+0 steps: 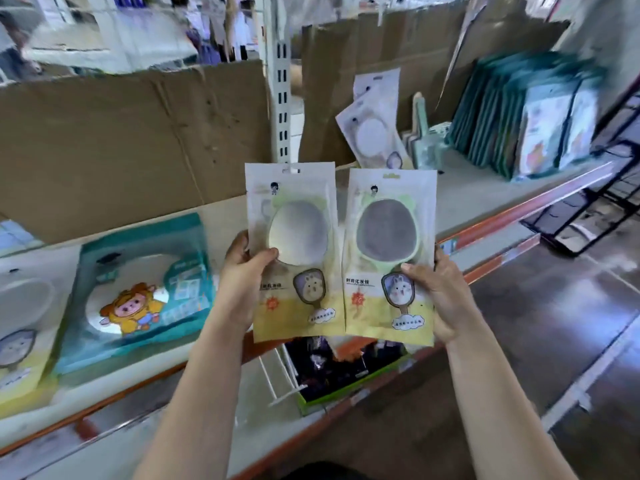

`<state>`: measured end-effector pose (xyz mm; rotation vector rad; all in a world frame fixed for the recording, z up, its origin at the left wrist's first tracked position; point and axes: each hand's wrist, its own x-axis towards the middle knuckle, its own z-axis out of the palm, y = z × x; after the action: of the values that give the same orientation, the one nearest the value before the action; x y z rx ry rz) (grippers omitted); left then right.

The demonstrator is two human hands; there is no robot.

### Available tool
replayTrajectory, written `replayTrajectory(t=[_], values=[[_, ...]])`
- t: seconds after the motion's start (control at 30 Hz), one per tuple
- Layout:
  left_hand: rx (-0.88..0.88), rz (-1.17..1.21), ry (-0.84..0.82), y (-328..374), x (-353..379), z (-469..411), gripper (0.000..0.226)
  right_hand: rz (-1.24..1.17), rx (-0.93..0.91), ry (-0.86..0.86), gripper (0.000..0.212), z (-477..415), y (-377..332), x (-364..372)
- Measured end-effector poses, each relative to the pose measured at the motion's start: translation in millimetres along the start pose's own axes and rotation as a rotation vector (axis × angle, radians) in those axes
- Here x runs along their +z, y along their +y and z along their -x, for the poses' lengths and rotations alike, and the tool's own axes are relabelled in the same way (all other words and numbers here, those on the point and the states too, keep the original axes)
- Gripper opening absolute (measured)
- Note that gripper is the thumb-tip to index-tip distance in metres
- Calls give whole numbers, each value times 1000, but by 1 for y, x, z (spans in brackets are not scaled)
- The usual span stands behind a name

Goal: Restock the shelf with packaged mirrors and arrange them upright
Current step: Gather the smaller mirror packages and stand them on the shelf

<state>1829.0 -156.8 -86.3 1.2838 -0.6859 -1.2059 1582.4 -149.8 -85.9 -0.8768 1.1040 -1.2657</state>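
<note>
I hold two packaged hand mirrors upright, side by side in front of the shelf (485, 188). My left hand (242, 271) grips the left packet (294, 271) by its left edge, thumb across the front. My right hand (440, 289) grips the right packet (388, 237) by its right edge. Each packet is white and yellow with a round mirror window and a cartoon picture. Two more such packets (375, 129) lean against the cardboard backing at the back of the shelf.
A teal packet with a cartoon pig (138, 289) lies flat on the shelf at left, another mirror packet (20, 323) beside it. A row of teal packages (519, 112) stands upright at right. A slotted metal upright (282, 81) divides the cardboard backing. Below is a box of dark goods (346, 368).
</note>
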Motion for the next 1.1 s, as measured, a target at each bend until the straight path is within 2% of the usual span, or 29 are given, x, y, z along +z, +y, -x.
replayTrajectory(t=[0.07,0.1,0.23,0.3,0.43,0.57,0.67,0.77,0.9,1.03,1.1], values=[[3,-8,-6,-8,35,-4,49,-5,7,19,66,-9,-10,-30],[10,-3,-7,-12,52,-5,48,-3,0,37,69,-14,-13,-47],[26,25,-30,-20,115,-8,28,10,-17,97,35,-29,-29,-107],[51,23,-32,-25,142,-8,23,20,-8,108,35,-37,-37,-133],[122,-22,37,-28,180,-21,26,16,-3,113,47,-61,-52,-161],[192,-34,78,-26,206,-49,22,34,-5,85,29,-97,-57,-179],[232,9,63,-29,227,-76,19,40,2,57,31,-127,-60,-187],[201,41,83,-37,252,-102,23,118,2,61,34,-160,-65,-198],[105,82,147,-46,277,-137,8,174,1,66,32,-207,-77,-200],[20,133,214,-51,291,-168,27,113,26,58,51,-246,-78,-199],[18,126,234,-56,296,-174,32,61,52,38,46,-258,-75,-202]])
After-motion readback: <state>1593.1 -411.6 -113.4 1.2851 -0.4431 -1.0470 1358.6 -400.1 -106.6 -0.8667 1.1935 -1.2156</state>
